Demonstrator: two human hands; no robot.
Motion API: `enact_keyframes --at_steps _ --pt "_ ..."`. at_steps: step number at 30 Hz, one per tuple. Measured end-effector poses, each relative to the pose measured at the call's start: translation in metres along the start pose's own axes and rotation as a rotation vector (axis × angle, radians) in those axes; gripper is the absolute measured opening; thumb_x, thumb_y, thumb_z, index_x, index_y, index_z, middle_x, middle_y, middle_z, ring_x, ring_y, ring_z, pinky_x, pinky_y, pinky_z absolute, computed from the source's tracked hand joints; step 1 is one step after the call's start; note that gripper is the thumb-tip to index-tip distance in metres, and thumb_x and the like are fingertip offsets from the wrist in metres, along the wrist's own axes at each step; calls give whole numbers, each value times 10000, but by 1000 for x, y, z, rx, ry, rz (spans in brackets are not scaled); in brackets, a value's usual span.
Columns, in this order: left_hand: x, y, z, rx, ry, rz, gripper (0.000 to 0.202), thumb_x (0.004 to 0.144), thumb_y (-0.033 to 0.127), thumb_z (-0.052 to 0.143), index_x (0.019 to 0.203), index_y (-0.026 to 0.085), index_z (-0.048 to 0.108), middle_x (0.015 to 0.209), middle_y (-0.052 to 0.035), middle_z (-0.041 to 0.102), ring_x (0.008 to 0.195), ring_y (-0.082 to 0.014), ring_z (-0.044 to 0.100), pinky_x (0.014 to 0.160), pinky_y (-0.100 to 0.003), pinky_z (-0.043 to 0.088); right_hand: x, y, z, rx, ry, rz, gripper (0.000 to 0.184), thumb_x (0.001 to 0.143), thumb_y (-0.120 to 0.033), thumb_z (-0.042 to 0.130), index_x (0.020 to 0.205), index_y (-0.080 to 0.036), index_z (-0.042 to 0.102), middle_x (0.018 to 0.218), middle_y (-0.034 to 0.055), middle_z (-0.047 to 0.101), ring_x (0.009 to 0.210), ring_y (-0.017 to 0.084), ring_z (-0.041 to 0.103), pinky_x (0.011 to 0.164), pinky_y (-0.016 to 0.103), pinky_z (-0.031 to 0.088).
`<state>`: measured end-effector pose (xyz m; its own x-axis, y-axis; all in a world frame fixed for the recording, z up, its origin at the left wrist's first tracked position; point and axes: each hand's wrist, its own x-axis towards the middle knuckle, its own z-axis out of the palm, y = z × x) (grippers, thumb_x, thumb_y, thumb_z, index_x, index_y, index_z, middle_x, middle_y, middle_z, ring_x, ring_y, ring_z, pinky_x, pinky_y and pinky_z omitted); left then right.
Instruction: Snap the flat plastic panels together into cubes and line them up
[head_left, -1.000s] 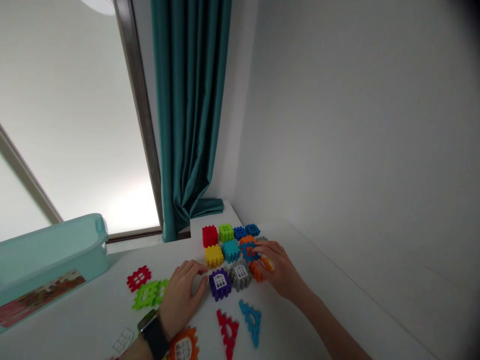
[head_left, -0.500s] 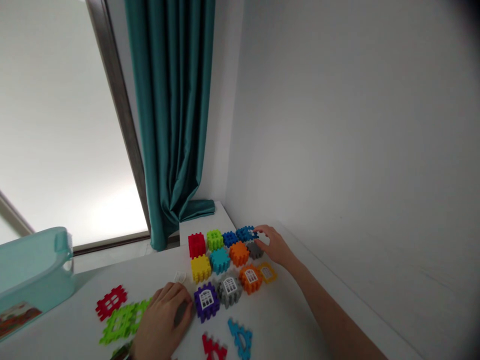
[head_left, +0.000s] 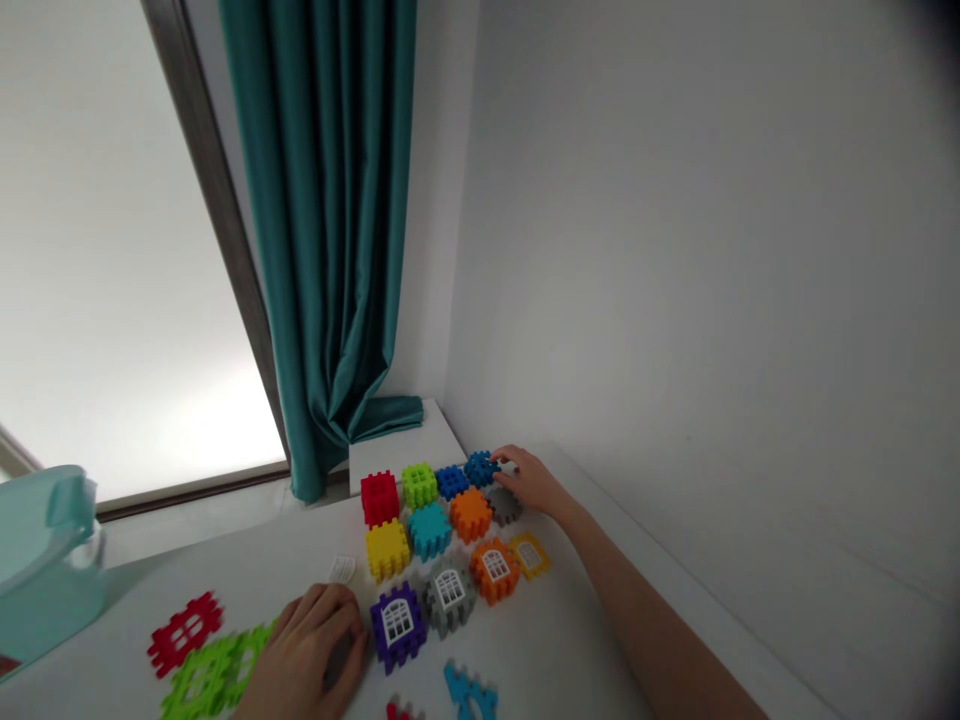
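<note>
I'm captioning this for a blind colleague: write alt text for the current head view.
A person's right hand is at a dark-blue toothed plastic block, one among rows of colourful blocks on a white table; the left hand lies beside a purple toothed plastic block.

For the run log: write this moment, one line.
Right hand: at rightmost blue stack; left hand: beside purple stack; yellow window piece: beside front orange stack

Blue notch-edged stack, flat at the back row's right end
</note>
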<state>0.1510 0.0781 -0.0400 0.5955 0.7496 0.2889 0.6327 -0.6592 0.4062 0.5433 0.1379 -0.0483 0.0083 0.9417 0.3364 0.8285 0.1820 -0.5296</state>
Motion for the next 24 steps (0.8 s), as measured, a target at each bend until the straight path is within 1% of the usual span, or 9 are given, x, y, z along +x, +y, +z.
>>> enact_keyframes --at_steps 5,11,18,24 --pt "-1 -2 0 13 -17 6 142 880 285 565 780 258 663 901 -36 714 892 -249 653 766 -349 515 2 -2 1 6 -26 -12 241 809 -125 655 1034 -209 674 1082 41 691 952 178 649 864 329 501" --pt "-2 -6 2 41 -15 19 108 862 269 590 788 262 669 905 -27 714 892 -251 663 778 -359 518 3 -3 1 5 -53 -28 230 815 -126 650 1032 -201 667 1084 46 694 927 180 655 855 329 505" --pt "-2 -8 3 50 -30 24 107 877 268 587 807 260 668 925 -29 715 902 -255 666 789 -371 516 3 -2 3 3 -64 -53 231 816 -112 637 1025 -206 662 1087 42 691 940 184 652 923 350 489" --pt "0 -4 1 54 -66 -3 136 899 276 560 824 251 671 945 -37 711 930 -258 654 821 -389 503 3 -1 4 3 -64 -61 232 817 -109 629 1025 -206 664 1087 48 689 961 193 648 927 347 485"
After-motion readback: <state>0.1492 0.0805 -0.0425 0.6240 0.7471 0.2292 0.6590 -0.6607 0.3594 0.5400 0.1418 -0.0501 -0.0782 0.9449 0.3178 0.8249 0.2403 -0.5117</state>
